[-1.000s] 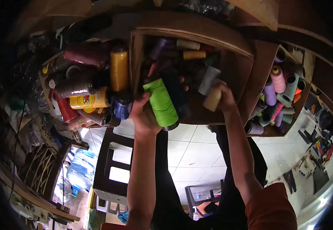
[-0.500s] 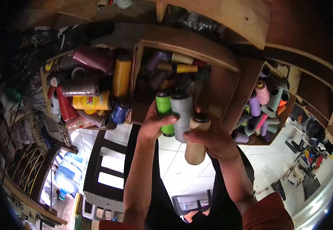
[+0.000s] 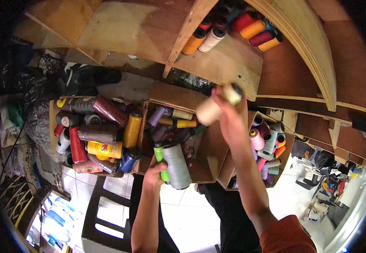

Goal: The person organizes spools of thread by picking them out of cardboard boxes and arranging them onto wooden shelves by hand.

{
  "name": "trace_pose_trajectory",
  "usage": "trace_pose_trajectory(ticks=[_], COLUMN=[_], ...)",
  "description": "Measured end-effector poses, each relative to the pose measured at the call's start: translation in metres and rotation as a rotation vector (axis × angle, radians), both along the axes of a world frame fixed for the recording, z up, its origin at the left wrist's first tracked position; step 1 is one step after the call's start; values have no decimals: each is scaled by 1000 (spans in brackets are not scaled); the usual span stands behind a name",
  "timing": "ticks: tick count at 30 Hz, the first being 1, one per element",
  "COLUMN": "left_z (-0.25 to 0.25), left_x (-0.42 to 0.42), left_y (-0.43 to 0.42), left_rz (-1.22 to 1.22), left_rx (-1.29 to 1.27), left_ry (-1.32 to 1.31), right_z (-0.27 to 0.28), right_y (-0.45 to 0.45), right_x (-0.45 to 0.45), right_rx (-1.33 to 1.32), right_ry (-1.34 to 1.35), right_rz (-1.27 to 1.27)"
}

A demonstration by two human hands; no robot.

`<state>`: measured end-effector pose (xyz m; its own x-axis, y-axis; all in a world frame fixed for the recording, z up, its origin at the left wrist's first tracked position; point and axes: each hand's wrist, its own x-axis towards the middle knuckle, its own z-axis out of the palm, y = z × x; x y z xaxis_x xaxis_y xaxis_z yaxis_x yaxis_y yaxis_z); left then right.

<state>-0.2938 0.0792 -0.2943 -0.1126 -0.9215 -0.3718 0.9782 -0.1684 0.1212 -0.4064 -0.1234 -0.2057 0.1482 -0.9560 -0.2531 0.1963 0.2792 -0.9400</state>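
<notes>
My left hand (image 3: 152, 173) is closed around two thread spools in front of the middle carton: a bright green thread spool (image 3: 159, 156) and a larger grey thread spool (image 3: 177, 166). The two lie side by side, slightly tilted. Raised higher on the right, my right hand (image 3: 232, 118) grips a beige thread spool (image 3: 208, 111), tipped sideways and smeared by motion. It is near the lower edge of a wooden shelf (image 3: 229, 63). Part of each hand's fingers is hidden behind the spools.
Cardboard boxes hold many coloured spools: a left box (image 3: 53, 126), a middle box (image 3: 214, 156) and a right box (image 3: 229, 168). Upper shelves carry an orange spool (image 3: 194, 42), a white spool (image 3: 212, 40) and several others. A dark slotted crate (image 3: 91, 211) stands lower left.
My right hand has lifted the beige spool up and to the right, toward the shelf. My left hand keeps the green and grey spools. The view has tilted upward, showing more shelving.
</notes>
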Motion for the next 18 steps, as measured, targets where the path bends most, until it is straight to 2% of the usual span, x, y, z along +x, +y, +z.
trace_pose_trajectory(ticks=[1,3,6,9,10,16,18], left_z=[2,3,8,7,7,9,9], left_x=[1,1,3,2,2,4,5], left_y=[-1,-2,-5,-5,-5,-8,-8], left_rz=[-9,0,1,1,-3,3,10], left_rx=[-10,-45,-52,-48,-47,-31,-18], left_ry=[0,13,21,24,18,-13,-24], right_z=[-9,-22,-33,-35,-42,-44,-48], right_y=[-15,-47,-78,-90,-95,-91,-84], right_x=[7,19,34,46,47,54,45], right_rx=[-83,-249,-558,-688,-648,-943,-856], right_ry=[-11,143,500,773,706,805,842], right_rz=[-7,5,-16,-35,-33,-128,-170])
